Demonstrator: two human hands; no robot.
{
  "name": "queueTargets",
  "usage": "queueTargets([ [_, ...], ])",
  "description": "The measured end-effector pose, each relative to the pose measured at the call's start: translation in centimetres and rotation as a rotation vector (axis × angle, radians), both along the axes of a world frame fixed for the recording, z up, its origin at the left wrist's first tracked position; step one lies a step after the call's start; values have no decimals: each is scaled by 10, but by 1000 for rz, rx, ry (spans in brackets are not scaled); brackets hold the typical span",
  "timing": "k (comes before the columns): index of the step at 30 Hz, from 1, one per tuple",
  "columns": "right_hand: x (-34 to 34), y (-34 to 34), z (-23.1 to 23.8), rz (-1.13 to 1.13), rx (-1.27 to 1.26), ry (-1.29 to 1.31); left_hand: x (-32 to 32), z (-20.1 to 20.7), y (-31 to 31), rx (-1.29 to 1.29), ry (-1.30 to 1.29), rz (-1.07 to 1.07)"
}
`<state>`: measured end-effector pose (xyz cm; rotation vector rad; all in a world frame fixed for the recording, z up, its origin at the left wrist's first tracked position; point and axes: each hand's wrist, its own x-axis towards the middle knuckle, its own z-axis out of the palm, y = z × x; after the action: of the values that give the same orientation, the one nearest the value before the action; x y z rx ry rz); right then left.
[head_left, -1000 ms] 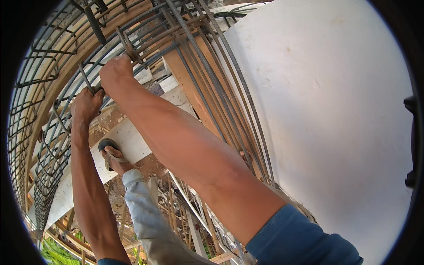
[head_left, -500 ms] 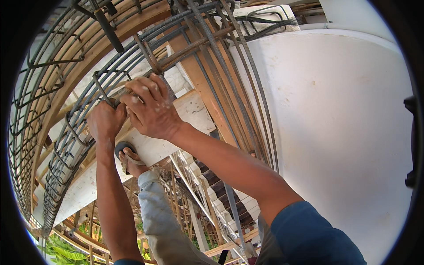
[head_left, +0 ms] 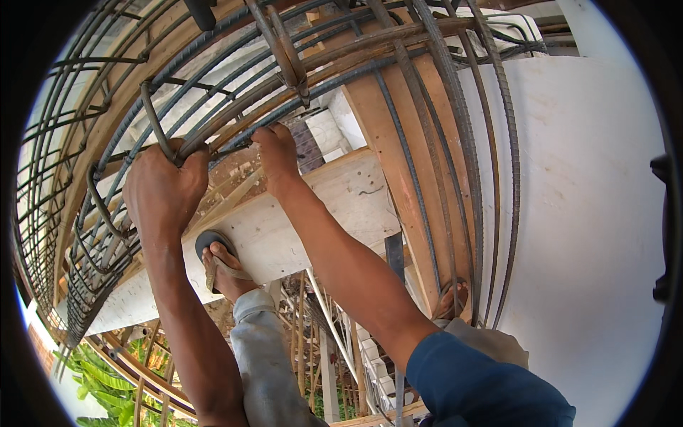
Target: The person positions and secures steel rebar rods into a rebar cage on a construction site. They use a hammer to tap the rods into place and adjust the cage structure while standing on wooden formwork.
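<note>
A long curved cage of steel reinforcing bars (head_left: 206, 133) runs across the upper left, with bent stirrups (head_left: 154, 117) around it. My left hand (head_left: 163, 183) is closed around a bar at the foot of one stirrup, thumb pressed against the steel. To its right, my right hand (head_left: 277, 153) has its fingers curled at the underside of the cage. A short, thin dark bar (head_left: 233, 148) spans between the two hands, and the right fingertips are closed at its right end. How far they wrap around it is partly hidden. Another stirrup (head_left: 287, 64) hangs above my right hand.
My sandalled foot (head_left: 226, 267) stands on a pale plank (head_left: 299, 228); the other foot (head_left: 452, 297) is by the brown boards (head_left: 420, 135). Upright bars (head_left: 455, 142) rise beside a curved white wall (head_left: 583, 213). Poles and green plants (head_left: 107, 381) show far below.
My right hand has come off the top of my left hand and moved right, under the cage. My left hand keeps its grip. The view has shifted, bringing the other foot into sight.
</note>
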<state>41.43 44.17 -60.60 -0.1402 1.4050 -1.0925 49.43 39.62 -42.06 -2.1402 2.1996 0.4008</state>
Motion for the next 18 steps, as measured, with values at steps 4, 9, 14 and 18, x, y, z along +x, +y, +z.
queueTargets([
  [4, -21, 34, 52, 603, -400, 914, 4, 2, -2, 144, -1, 55],
  [9, -41, -7, 55, 885, -919, 1524, 13, 0, -4, 118, 4, 9],
  [14, -43, -58, 37, 1551, -650, 1314, 5, 0, -3, 122, 14, 56],
  [18, -32, -46, 36, 1357, -550, 1432, 0, -1, 0, -32, -25, 42],
])
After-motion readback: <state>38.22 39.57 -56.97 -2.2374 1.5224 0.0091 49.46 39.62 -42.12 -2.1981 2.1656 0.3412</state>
